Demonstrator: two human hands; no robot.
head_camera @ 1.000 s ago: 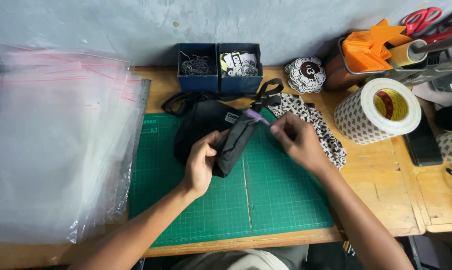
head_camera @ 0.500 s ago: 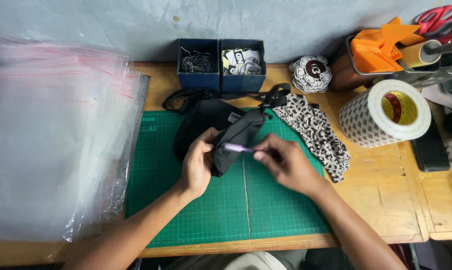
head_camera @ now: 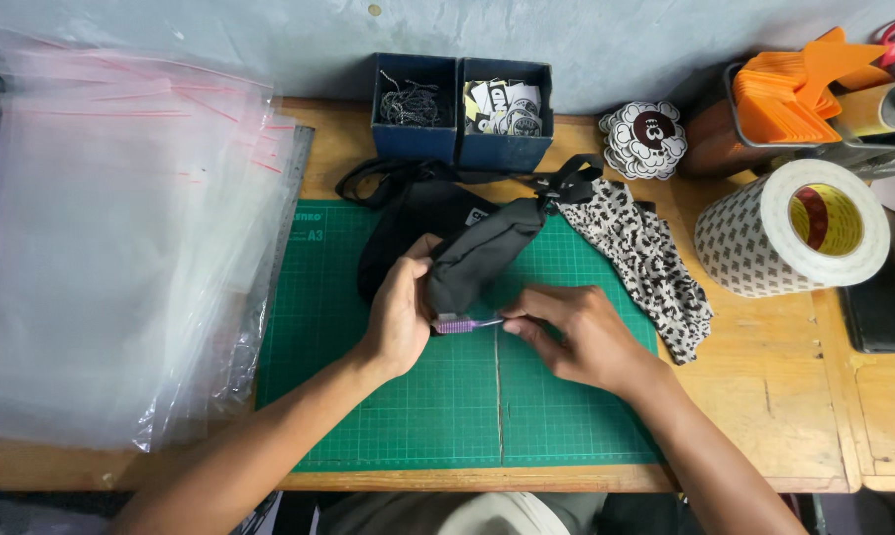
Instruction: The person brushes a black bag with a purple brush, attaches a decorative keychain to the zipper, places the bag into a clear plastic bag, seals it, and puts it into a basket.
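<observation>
Seen from my head camera, my left hand [head_camera: 400,315] grips a rolled dark grey pouch [head_camera: 479,256] over the green cutting mat [head_camera: 566,416] on the tabletop [head_camera: 764,396], while my right hand [head_camera: 576,332] pinches a small purple tool [head_camera: 464,324] at its lower end.

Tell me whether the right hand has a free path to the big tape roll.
Probably yes: bare green mat and wood lie between the right hand and the tape roll, but its fingers pinch a purple tool.
</observation>
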